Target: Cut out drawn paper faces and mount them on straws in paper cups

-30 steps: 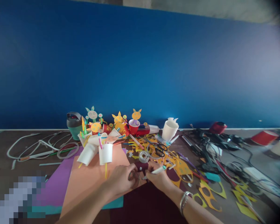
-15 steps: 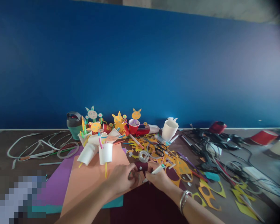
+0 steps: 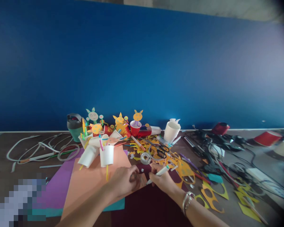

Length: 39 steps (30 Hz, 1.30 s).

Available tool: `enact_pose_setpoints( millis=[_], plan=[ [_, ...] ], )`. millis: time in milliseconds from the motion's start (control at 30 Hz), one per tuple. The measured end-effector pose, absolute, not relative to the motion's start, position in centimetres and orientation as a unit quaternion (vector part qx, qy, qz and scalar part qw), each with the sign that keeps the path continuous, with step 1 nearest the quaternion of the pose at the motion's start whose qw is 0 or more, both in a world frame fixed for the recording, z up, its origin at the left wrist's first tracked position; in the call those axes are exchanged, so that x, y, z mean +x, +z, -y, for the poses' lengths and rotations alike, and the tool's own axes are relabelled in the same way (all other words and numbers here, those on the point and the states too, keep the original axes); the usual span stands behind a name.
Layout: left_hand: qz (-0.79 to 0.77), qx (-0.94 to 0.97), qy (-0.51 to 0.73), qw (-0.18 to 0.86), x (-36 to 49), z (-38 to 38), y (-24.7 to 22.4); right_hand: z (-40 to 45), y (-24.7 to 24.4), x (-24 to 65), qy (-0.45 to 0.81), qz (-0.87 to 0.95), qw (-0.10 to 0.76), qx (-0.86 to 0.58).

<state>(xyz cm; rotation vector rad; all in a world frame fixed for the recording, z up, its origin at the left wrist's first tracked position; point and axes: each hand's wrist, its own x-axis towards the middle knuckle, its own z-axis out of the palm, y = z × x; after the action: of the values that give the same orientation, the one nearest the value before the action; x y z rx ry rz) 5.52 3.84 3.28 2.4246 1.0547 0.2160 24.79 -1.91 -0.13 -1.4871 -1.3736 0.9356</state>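
My right hand (image 3: 160,179) is closed on a white marker (image 3: 162,170) with a green end; its tip points down to the left, at a small orange paper piece (image 3: 142,182). My left hand (image 3: 124,181) has its fingers curled, pressing on that piece from the left. Under both hands lies dark maroon paper (image 3: 146,208). Beside my left forearm is a large orange sheet (image 3: 85,186) over purple paper (image 3: 59,183). A tape roll (image 3: 145,158) sits just beyond my fingers.
White paper cups (image 3: 107,156) and animal figures on red cups (image 3: 135,128) stand behind the hands. Scissors (image 3: 164,151) lie among yellow scraps (image 3: 186,170). A white cup (image 3: 172,132), cables and a glue gun (image 3: 211,165) are at right; a bottle (image 3: 75,127) stands at back left.
The marker in my right hand has tilted slightly, its green end shifting a little to the right. My left hand stays in nearly the same place.
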Motion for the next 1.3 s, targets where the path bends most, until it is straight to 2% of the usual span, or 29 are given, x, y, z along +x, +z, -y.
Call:
enact_pose_setpoints(
  millis=[333,633,900,1300],
  plan=[
    [-0.39,0.891,0.063,0.225,5.52,-3.91,3.34,2.12,0.32,24.27,0.349,0.577,0.402,-0.62],
    [-0.388,0.889,0.069,0.235,5.52,-3.85,3.39,2.07,0.23,24.48,0.388,0.551,0.431,-0.6],
    [-0.391,0.885,0.072,0.241,5.56,-3.79,3.47,1.86,-0.04,24.74,0.33,0.577,0.417,-0.621],
    [-0.384,0.888,0.066,0.244,5.41,-3.95,3.11,1.83,0.44,24.65,0.334,0.577,0.409,-0.624]
  ],
)
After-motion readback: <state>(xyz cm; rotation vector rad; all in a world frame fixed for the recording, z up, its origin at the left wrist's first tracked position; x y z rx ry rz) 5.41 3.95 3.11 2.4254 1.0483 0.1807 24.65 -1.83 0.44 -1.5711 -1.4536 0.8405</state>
